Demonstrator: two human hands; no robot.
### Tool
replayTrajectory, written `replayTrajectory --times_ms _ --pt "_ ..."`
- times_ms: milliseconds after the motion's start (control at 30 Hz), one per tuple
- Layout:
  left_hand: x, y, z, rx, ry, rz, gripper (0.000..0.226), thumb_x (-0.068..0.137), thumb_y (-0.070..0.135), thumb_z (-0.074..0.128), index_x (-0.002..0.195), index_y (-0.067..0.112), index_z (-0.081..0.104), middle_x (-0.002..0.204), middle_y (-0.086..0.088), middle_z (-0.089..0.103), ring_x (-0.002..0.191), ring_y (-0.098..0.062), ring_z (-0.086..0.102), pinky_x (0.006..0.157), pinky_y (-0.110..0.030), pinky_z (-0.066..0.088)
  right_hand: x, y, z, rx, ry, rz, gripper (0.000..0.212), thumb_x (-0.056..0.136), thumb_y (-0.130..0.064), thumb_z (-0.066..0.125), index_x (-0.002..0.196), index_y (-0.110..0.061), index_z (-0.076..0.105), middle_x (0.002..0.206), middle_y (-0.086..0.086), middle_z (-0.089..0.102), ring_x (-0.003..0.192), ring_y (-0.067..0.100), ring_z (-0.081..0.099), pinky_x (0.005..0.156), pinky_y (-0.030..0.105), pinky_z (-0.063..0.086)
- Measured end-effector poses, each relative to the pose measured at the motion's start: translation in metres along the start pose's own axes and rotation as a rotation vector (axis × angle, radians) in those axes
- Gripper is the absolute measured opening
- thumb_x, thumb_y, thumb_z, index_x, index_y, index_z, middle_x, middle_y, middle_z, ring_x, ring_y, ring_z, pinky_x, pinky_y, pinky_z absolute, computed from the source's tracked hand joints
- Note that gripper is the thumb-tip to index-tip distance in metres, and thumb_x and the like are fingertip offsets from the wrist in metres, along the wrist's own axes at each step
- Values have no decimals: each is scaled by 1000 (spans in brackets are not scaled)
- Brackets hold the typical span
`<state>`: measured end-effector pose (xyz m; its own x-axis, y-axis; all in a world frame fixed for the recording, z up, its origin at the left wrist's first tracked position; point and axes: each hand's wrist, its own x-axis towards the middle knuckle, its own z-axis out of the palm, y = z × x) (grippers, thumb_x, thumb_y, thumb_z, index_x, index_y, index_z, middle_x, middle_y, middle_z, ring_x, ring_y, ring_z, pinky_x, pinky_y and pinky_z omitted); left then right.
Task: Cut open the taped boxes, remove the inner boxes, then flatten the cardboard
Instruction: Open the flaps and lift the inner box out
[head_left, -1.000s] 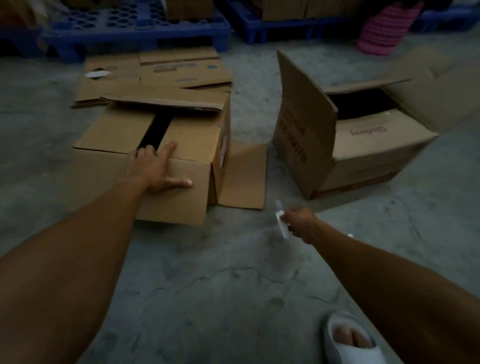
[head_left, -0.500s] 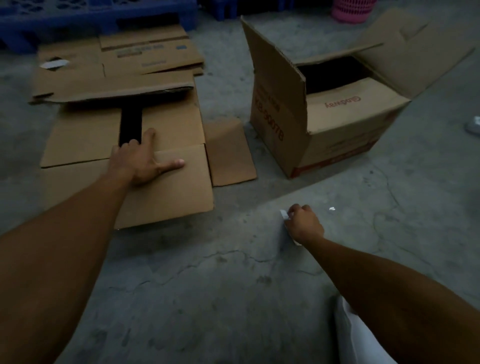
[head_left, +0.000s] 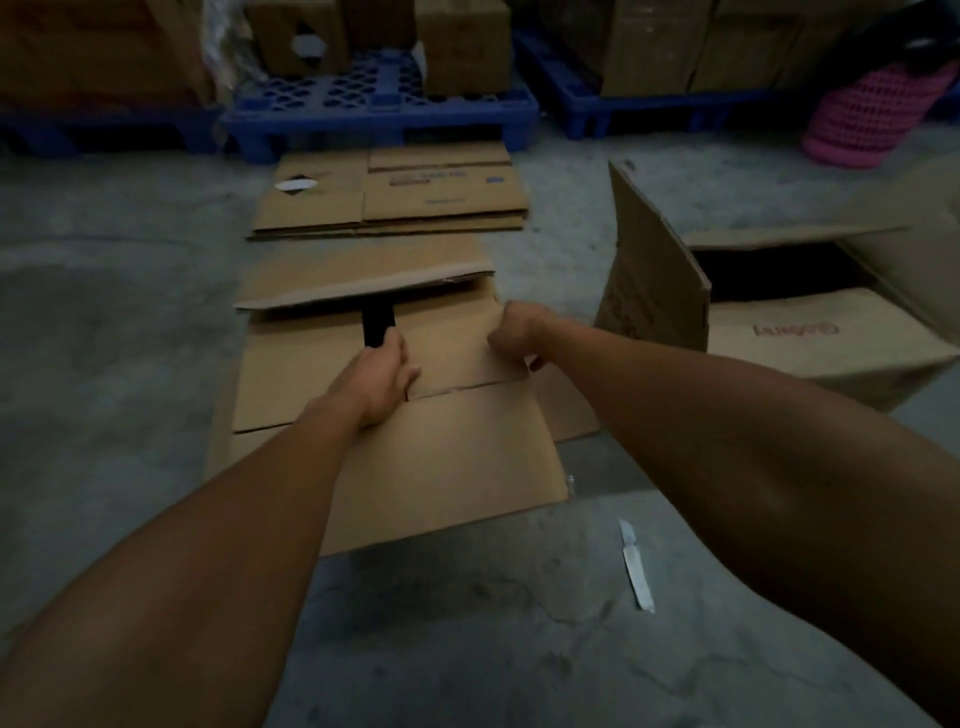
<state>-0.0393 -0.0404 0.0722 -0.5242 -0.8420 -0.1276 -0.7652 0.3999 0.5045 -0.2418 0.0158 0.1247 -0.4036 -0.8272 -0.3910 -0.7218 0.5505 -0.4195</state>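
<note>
A brown cardboard box (head_left: 441, 467) lies pressed nearly flat on the concrete floor in front of me, with a dark gap between its top flaps. My left hand (head_left: 376, 376) grips the edge of a flap beside that gap. My right hand (head_left: 517, 332) is closed on the right flap's edge. A small white cutter (head_left: 635, 564) lies on the floor to the right of the box, beneath my right forearm. A second box (head_left: 779, 332) stands open on the right with its flaps up.
A stack of flattened cardboard (head_left: 389, 197) lies just beyond the box. Blue plastic pallets (head_left: 379, 111) loaded with cartons line the back. A pink basket (head_left: 872, 119) stands at the far right.
The box has gone from upright to nearly flat. My right hand left the cutter on the floor and moved up onto the right flap. My left hand shifted to the flap edge.
</note>
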Motion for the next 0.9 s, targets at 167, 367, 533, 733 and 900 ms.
replayTrajectory --times_ms 167,367,533,733,900 --pt "-11 1 12 110 300 52 30 90 8 56 116 23 51 117 -5 50 110 -28 47 92 -37 38 18 10 29 90 74 24 57 100 -35 43 148 -6 33 150 19 38 135 37 42 107 41 38" --pt "-5 8 -4 250 185 -454 73 82 32 71 144 30 33 145 -12 33 134 -34 31 110 -63 23 16 -4 47 -43 256 -172 59 98 -35 41 151 -12 30 163 16 13 148 35 15 118 48 17" --pt "-8 3 -21 196 167 -368 71 86 27 65 147 35 30 142 -13 38 129 -37 40 102 -54 37 7 -18 67 -191 196 -248 91 86 -74 39 156 -21 19 164 18 -10 150 40 -12 116 65 -3" --pt "-19 -2 -32 224 126 -311 60 89 26 59 143 33 35 137 -14 40 125 -38 43 101 -55 40 0 -52 75 -317 134 -228 111 73 -88 43 158 -27 5 164 11 -17 147 48 -18 104 80 -5" --pt "-22 1 -35 355 107 -283 43 95 27 51 137 29 43 134 -13 44 122 -36 44 99 -53 40 0 -79 70 -316 114 -197 95 76 -73 55 152 -25 27 161 13 18 143 54 12 102 82 10"
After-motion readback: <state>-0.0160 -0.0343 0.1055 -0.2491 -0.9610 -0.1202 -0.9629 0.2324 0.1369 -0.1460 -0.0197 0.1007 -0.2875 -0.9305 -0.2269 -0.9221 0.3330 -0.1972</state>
